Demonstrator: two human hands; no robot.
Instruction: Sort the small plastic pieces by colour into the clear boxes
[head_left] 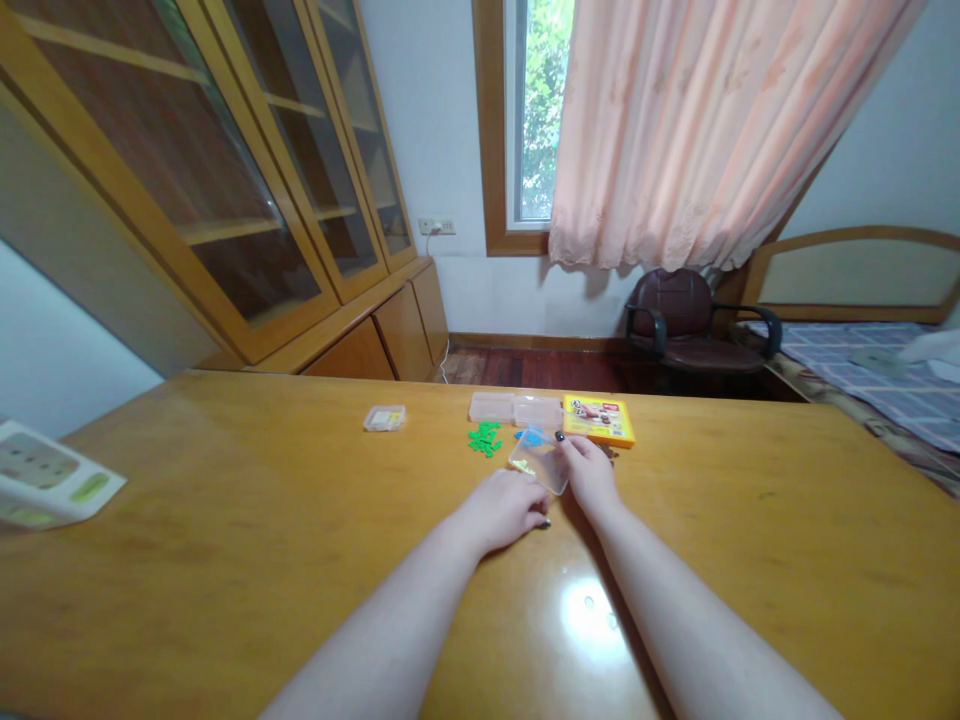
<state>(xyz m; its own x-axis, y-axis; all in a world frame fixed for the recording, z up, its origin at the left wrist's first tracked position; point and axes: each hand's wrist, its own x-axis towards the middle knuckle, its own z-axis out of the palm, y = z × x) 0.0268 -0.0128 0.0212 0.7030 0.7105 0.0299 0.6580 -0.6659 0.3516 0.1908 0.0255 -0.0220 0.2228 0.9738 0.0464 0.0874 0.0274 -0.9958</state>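
Observation:
My right hand (591,478) pinches the right edge of a clear plastic box (553,470), which is tilted above the table. Pale yellow pieces (523,466) show at the box's left side; whether they lie inside or behind it I cannot tell. Close against the box's lower left is my left hand (506,510), its fingers curled and partly hidden. Blue pieces (531,437) are just behind the box. A pile of small green pieces (484,440) lies to the left. Brown pieces (609,453) peek out beyond my right hand.
Two clear trays (491,406) (538,410) and a yellow box (600,418) stand near the table's far edge. A small clear case (385,418) sits farther left. At the left edge is a white power strip (56,480). Beyond the wooden table (262,560) stands a chair (679,315).

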